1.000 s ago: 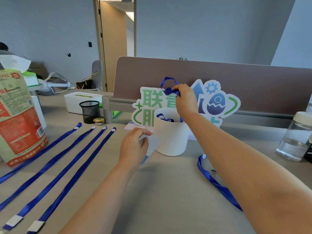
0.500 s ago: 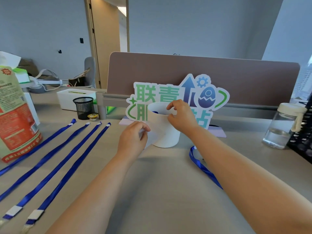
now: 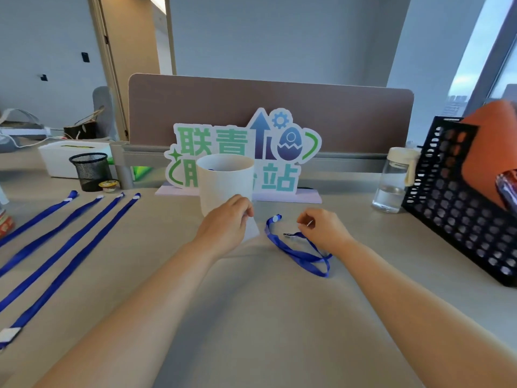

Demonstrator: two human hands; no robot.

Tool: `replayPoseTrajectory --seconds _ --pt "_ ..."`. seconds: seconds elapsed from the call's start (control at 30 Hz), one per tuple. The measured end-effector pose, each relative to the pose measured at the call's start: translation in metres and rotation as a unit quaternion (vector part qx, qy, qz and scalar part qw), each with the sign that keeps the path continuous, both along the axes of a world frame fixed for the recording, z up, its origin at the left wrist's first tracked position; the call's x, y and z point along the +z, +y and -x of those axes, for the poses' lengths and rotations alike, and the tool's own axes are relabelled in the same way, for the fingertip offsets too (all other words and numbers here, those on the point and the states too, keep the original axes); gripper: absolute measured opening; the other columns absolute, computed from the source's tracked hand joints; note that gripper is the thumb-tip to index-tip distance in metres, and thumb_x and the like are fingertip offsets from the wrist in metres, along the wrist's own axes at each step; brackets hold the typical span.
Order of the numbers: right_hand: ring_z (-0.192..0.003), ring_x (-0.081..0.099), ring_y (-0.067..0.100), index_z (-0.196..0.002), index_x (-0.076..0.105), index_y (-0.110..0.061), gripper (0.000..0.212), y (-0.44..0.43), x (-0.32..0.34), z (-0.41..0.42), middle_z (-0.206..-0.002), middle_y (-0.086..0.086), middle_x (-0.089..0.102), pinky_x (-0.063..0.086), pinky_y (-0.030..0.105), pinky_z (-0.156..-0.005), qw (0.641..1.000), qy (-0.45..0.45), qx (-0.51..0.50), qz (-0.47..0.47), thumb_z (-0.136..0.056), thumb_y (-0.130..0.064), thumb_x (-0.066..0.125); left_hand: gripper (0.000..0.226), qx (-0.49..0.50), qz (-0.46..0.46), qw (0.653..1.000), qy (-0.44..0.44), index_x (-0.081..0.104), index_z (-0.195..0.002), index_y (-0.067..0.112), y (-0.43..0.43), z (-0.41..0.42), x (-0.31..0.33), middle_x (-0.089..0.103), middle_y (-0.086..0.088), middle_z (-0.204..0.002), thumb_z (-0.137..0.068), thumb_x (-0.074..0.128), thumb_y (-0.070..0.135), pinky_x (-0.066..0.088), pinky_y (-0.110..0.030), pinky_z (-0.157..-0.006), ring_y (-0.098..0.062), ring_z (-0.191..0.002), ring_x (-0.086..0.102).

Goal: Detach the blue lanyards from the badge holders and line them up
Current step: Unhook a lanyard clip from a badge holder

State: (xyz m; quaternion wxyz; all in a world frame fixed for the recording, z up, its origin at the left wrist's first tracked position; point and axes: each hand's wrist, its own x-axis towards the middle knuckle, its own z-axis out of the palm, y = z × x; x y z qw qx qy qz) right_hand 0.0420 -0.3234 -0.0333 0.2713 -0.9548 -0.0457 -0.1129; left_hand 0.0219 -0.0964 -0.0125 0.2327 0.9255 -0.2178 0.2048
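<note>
the right hand [image 3: 321, 229] is now lowered from the cup [image 3: 225, 182] to the loose lanyard [image 3: 298, 249], fingers pinched at its clip; a clear holder [image 3: 251, 228] is gripped by the left hand [image 3: 223, 228]; four lanyards [image 3: 64, 242] are aligned at left.

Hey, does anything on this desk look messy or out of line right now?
One lanyard lies looped and crumpled by the right hand, unlike the four straight lanyards lined up at left. Nothing looks spilled or damaged.
</note>
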Motion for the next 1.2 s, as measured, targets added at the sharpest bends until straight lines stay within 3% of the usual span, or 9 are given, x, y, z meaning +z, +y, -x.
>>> replayPoseTrajectory --seconds 0.13,0.3,0.47,0.53,0.67,0.8,0.9,1.03,1.2 --pt "-0.106 0.058 0.017 -0.119 0.060 -0.019 0.034 -0.003 -0.016 0.009 -0.117 -0.002 0.061 0.046 0.028 -0.092 0.999 0.044 -0.002 0.015 -0.086 -0.028 0.062 0.013 -0.003 -0.035 0.999 -0.005 0.052 -0.102 0.013 -0.014 0.009 -0.004 0.052 0.000 -0.111 -0.094 0.042 0.013 0.034 -0.027 -0.066 -0.020 -0.085 0.053" --pt "-0.106 0.059 0.019 -0.115 0.064 -0.023 0.028 -0.001 -0.032 0.011 -0.119 -0.001 0.063 0.047 0.030 -0.093 0.999 0.028 -0.003 0.022 -0.090 -0.017 0.053 0.016 -0.003 -0.058 0.998 -0.031 0.051 -0.102 0.012 -0.015 0.020 -0.011 0.058 0.001 -0.107 -0.091 0.050 0.024 0.026 -0.025 -0.064 -0.022 -0.087 0.054" --pt "-0.095 0.059 0.021 -0.099 0.067 -0.015 0.028 -0.004 -0.034 0.012 -0.107 0.004 0.064 0.048 0.030 -0.083 1.000 0.005 -0.003 0.000 -0.091 -0.003 0.042 0.031 0.011 -0.029 0.998 -0.046 0.050 -0.113 0.013 -0.015 0.026 -0.025 0.063 -0.002 -0.113 -0.090 0.053 0.034 0.037 -0.029 -0.075 -0.027 -0.098 0.058" --pt "-0.090 0.058 0.021 -0.092 0.065 -0.012 0.026 -0.003 -0.031 0.015 -0.100 0.005 0.065 0.046 0.029 -0.081 0.999 -0.015 0.005 -0.040 -0.090 -0.002 0.041 0.035 0.008 -0.020 0.998 -0.060 0.053 -0.115 0.014 -0.016 0.026 -0.028 0.067 -0.003 -0.104 -0.091 0.050 0.039 0.036 -0.028 -0.075 -0.027 -0.095 0.060" --pt "-0.070 0.052 0.005 -0.084 0.062 -0.016 0.019 0.005 -0.017 0.025 -0.080 -0.007 0.061 0.040 0.012 -0.065 0.992 -0.049 0.036 -0.111 -0.092 -0.008 0.047 0.053 0.023 0.016 0.997 -0.075 0.066 -0.086 0.020 -0.017 0.029 -0.025 0.067 0.005 -0.069 -0.082 0.030 0.060 0.038 -0.025 -0.059 -0.022 -0.066 0.063" --pt "-0.069 0.053 0.006 -0.079 0.062 -0.019 0.013 0.018 -0.007 0.035 -0.077 -0.007 0.061 0.040 0.007 -0.065 0.979 -0.051 0.083 -0.178 -0.089 -0.012 0.057 0.024 0.008 0.063 0.998 0.008 0.067 -0.103 0.028 -0.019 0.033 -0.018 0.065 0.015 -0.088 -0.087 0.057 0.043 0.038 -0.020 -0.064 0.001 -0.067 0.052" --pt "-0.067 0.053 0.007 -0.072 0.058 -0.028 0.019 0.023 -0.004 0.039 -0.074 -0.006 0.061 0.041 0.011 -0.064 0.971 -0.045 0.096 -0.213 -0.087 -0.017 0.062 0.028 -0.026 0.086 0.995 0.043 0.063 -0.111 0.031 -0.021 0.034 -0.015 0.063 0.017 -0.098 -0.084 0.063 0.037 0.034 -0.012 -0.063 0.015 -0.062 0.047" --pt "-0.068 0.056 0.008 -0.072 0.057 -0.027 0.019 0.028 -0.001 0.044 -0.072 -0.007 0.061 0.045 0.013 -0.065 0.967 -0.048 0.100 -0.227 -0.087 -0.017 0.062 0.018 -0.047 0.163 0.979 0.112 0.062 -0.092 0.033 -0.023 0.037 -0.013 0.065 0.016 -0.079 -0.078 0.068 0.041 0.033 -0.019 -0.057 0.007 -0.050 0.046" --pt "-0.066 0.059 -0.009 -0.079 0.057 -0.018 0.012 0.029 0.000 0.046 -0.074 -0.010 0.062 0.046 0.006 -0.066 0.963 -0.040 0.107 -0.243 -0.091 -0.016 0.055 0.014 -0.004 0.105 0.985 0.140 0.063 -0.090 0.026 -0.023 0.032 -0.012 0.064 0.013 -0.079 -0.083 0.064 0.038 0.040 -0.022 -0.063 0.004 -0.063 0.054"
